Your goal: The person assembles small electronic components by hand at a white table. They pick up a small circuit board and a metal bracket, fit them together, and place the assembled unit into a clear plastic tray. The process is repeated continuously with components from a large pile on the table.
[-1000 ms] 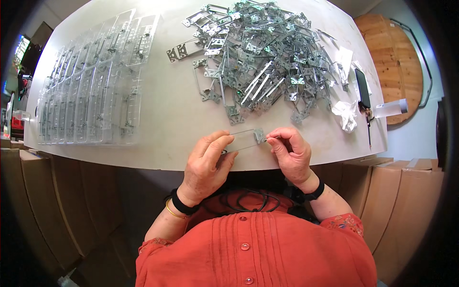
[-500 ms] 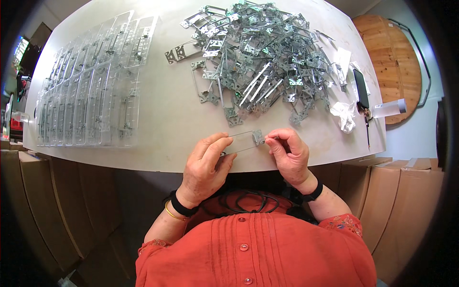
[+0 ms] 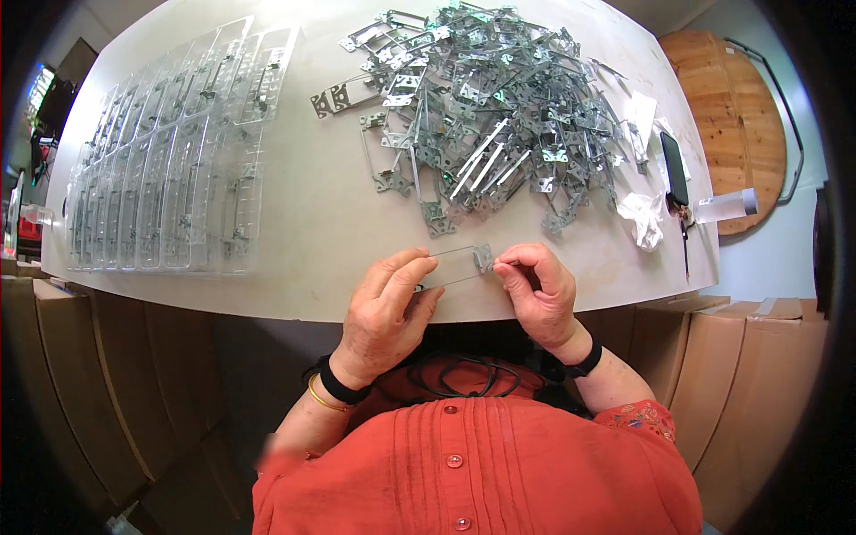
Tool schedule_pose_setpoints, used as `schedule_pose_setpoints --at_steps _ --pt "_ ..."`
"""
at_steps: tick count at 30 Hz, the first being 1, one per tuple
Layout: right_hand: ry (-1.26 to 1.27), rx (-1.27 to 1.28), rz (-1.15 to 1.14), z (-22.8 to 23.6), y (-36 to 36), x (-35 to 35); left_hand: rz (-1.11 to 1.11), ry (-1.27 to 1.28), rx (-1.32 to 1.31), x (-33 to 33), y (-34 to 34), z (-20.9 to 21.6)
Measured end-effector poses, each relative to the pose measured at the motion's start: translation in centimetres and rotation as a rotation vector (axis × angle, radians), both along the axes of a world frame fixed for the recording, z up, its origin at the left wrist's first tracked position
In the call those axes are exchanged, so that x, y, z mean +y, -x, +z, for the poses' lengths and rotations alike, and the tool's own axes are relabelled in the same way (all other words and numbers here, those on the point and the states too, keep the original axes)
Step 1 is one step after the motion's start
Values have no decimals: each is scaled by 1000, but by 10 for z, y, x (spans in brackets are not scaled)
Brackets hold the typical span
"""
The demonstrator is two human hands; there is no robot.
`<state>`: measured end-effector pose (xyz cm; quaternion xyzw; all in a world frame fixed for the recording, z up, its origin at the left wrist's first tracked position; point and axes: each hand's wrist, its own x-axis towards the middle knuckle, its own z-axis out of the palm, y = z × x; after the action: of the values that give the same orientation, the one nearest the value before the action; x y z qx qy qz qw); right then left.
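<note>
Close to the table's front edge, my left hand [image 3: 390,303] is closed on one end of a metal bracket [image 3: 482,259] with two long thin rods. The bracket's grey plate end points right, toward my right hand [image 3: 542,290]. Thumb and forefinger of that hand are pinched together at the plate; whatever lies between the fingertips is too small to make out. Beyond both hands is a large heap of similar metal brackets [image 3: 499,107]. One bracket [image 3: 343,96] sticks out at the heap's left side.
Clear plastic trays [image 3: 169,169] holding metal parts stand on the left of the white table [image 3: 312,196]. To the right lie crumpled tissue [image 3: 644,220], a black phone [image 3: 673,169] and a clear bottle [image 3: 724,206]. Cardboard boxes [image 3: 749,374] flank me below the table edge.
Both hands and the bracket stay in nearly the same place. My right fingertips have shifted very slightly against the bracket's plate end.
</note>
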<state>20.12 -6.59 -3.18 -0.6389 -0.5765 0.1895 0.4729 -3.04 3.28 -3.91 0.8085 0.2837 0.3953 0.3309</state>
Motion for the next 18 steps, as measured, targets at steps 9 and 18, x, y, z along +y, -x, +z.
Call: schedule_pose_setpoints --at_steps 9,18 --pt "-35 -58 12 4 1 5 9 24 -4 -2 0 1" --pt "-23 -20 26 2 -1 2 3 26 11 -2 0 2"
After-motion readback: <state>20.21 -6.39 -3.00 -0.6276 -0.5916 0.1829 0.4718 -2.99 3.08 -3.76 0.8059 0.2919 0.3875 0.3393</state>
